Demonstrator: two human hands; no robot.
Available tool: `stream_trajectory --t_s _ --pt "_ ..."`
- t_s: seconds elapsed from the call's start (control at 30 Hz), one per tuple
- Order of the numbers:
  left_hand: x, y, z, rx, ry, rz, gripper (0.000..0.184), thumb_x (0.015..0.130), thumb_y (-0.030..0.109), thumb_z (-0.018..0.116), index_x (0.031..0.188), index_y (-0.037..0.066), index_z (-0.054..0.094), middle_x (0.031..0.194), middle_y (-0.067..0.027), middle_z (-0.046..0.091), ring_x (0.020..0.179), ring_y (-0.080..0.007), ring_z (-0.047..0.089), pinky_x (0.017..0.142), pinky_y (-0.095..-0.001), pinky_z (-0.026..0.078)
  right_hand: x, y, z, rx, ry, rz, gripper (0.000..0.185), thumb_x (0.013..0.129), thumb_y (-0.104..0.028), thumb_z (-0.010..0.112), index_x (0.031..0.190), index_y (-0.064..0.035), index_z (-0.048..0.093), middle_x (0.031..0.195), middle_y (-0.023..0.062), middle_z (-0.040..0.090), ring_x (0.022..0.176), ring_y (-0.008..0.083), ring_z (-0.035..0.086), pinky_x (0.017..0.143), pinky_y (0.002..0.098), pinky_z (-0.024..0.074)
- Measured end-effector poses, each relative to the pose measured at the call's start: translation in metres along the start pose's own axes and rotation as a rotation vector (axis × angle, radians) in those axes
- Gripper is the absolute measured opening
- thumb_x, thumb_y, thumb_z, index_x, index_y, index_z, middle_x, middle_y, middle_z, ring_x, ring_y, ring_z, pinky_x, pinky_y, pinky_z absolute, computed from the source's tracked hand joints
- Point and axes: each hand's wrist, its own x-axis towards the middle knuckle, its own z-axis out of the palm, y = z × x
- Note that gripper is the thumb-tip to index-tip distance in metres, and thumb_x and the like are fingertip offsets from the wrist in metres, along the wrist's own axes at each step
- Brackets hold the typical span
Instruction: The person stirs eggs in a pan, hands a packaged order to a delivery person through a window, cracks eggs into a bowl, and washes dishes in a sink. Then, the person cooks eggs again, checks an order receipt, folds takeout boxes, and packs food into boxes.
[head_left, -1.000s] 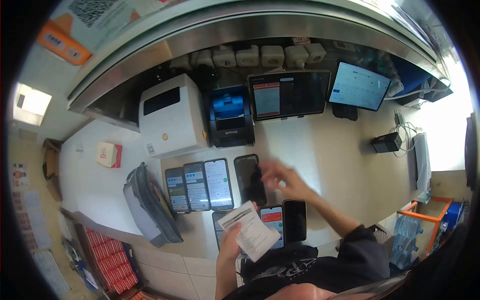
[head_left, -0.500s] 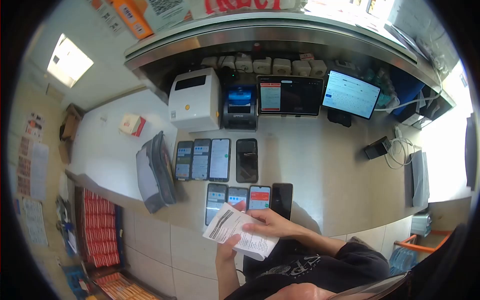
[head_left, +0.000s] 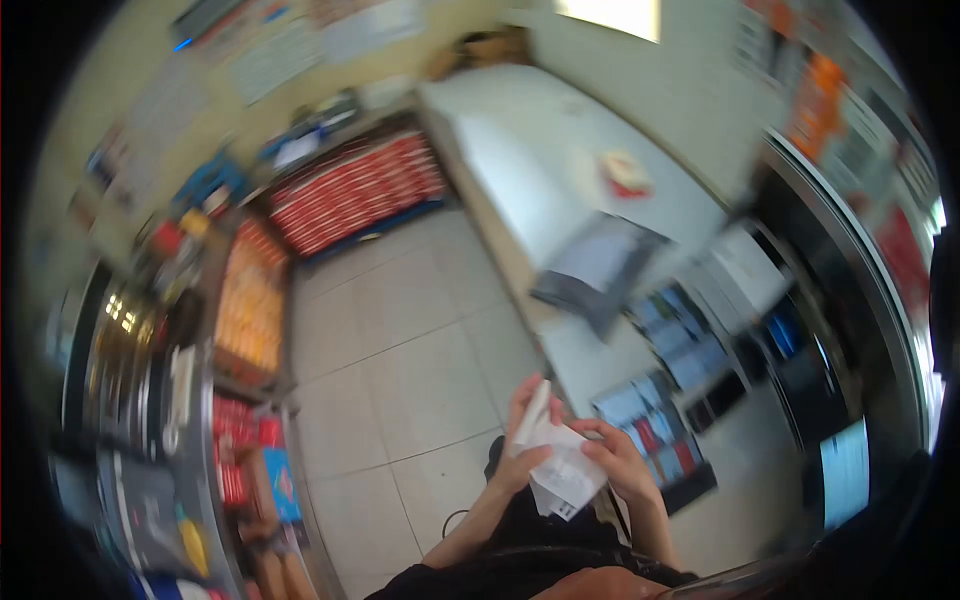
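A bundle of printed paper slips is held in front of my body, its sheets bent and partly fanned. My left hand grips the left side, thumb on top, with one white edge standing up between the fingers. On the right side, my right hand pinches the slips between thumb and fingers. The print is too blurred to read. Right of the hands, several phones lie in rows on the counter, their screens smeared by motion.
A grey plastic mailer and a small red-and-white box rest on the counter. The white printer and a lit tablet stand at right. Shelves of red packs line the back, beyond the tiled floor.
My view has swung left, away from the counter toward the shelves and floor. The slips, flat and face up before, are now bent and turned, with both hands still on them.
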Motion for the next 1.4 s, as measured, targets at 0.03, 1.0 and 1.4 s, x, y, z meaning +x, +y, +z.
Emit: stream_trajectory --t_s 0.03,1.0,1.4 --pt "0.007 0.012 -0.022 0.011 0.024 0.031 0.083 0.060 0.019 0.060 0.131 0.009 0.018 0.101 -0.0083 0.041 0.088 -0.0175 0.044 0.089 -0.0345 0.037 0.022 0.000 0.018 -0.036 -0.087 0.022 0.025 0.077 -0.013 0.062 0.098 -0.0005 0.055 0.079 0.0042 0.060 0.073 0.0085 0.054 0.065 0.0203 0.0427" --pt "0.314 0.339 -0.703 -0.453 0.517 0.403 0.065 0.076 0.043 0.044 0.130 0.010 0.030 0.136 -0.0158 0.025 0.124 -0.0333 0.028 0.097 -0.0513 0.028 0.755 0.068 0.566 -0.807 -1.109 0.189 0.038 0.078 -0.039 0.060 0.089 -0.0028 0.062 0.070 0.0050 0.061 0.060 0.0091 0.055 0.052 0.0223 0.0426" --pt "0.476 0.361 -1.073 -0.560 0.867 0.587 0.074 0.064 0.029 0.054 0.131 0.014 0.027 0.113 -0.0162 0.047 0.087 -0.0272 0.050 0.071 -0.0425 0.044 1.344 0.270 0.788 -1.969 -0.668 -1.163 0.023 0.076 -0.020 0.048 0.094 -0.0126 0.060 0.114 0.0102 0.051 0.112 0.0261 0.043 0.083 0.0428 0.0401"
